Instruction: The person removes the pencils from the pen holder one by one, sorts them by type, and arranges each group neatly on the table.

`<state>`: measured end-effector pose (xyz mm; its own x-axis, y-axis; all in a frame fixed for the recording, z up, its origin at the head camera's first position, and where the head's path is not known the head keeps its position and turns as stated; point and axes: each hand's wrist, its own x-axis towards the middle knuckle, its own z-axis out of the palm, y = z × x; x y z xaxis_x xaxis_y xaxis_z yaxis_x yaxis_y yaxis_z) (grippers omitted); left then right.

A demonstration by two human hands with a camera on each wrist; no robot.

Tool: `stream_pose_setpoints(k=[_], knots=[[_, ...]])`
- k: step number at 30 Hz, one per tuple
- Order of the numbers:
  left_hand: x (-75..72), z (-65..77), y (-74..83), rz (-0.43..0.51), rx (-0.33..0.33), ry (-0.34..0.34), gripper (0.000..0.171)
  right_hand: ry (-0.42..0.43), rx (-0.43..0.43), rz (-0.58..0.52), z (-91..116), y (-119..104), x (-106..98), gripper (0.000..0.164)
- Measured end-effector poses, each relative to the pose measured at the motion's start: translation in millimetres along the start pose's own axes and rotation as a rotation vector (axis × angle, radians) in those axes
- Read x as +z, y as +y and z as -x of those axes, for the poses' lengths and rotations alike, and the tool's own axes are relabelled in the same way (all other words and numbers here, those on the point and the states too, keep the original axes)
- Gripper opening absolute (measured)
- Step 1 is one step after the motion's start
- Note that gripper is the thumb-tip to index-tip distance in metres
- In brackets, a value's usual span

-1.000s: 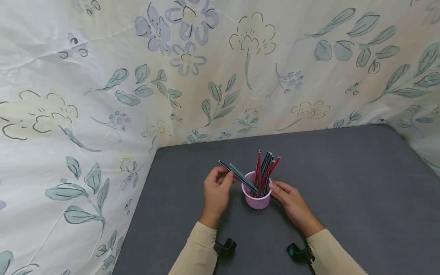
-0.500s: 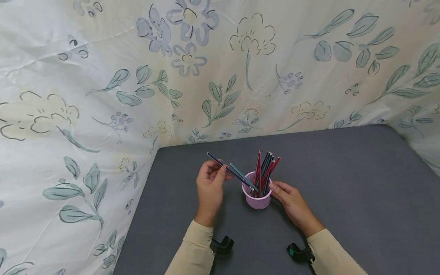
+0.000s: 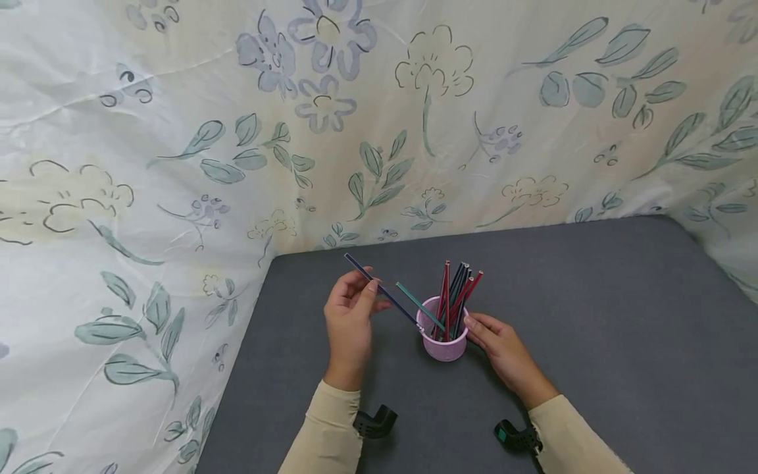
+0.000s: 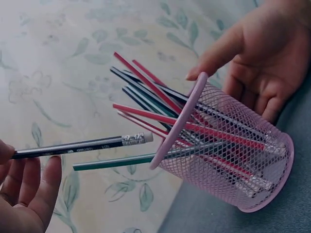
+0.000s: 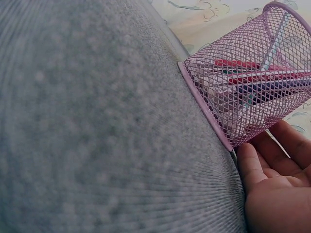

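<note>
A dark blue pencil is pinched between the thumb and fingers of my left hand. Its white eraser end is down beside the rim of a pink mesh pencil cup, and it slants up to the left. The cup stands upright. Red, dark blue and teal pencils fill it, eraser ends down; one teal pencil leans out towards my left hand. My right hand holds the cup's right side, with the thumb at the rim and the fingers along the mesh.
The cup stands on a dark grey tabletop. A floral cloth hangs behind the table and along its left side. Black wrist devices sit at both cuffs.
My left hand has moved left and away from the cup, drawing the dark blue pencil out until its eraser end is at the rim. The right hand and cup have stayed put.
</note>
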<state>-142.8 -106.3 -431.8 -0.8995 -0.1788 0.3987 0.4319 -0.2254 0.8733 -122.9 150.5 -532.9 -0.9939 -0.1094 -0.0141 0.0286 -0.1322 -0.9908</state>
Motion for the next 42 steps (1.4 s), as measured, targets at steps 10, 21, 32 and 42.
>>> stream_pose_setpoints(k=[10,21,32,42], knots=[[-7.3,-1.7,3.7,0.001,-0.018,0.021,0.023,0.000,-0.009,-0.008,0,1,0,0.045],[-15.9,-3.0,6.0,-0.009,-0.092,0.042,0.028,0.000,-0.001,0.010,0,0,0,0.046],[-32.7,-1.1,-9.9,-0.100,-0.228,0.061,0.024,0.003,0.000,0.006,0,-1,0,0.045],[-56.2,3.2,-35.0,-0.258,-0.365,0.029,0.025,0.001,-0.002,0.021,0,0,0,0.046]])
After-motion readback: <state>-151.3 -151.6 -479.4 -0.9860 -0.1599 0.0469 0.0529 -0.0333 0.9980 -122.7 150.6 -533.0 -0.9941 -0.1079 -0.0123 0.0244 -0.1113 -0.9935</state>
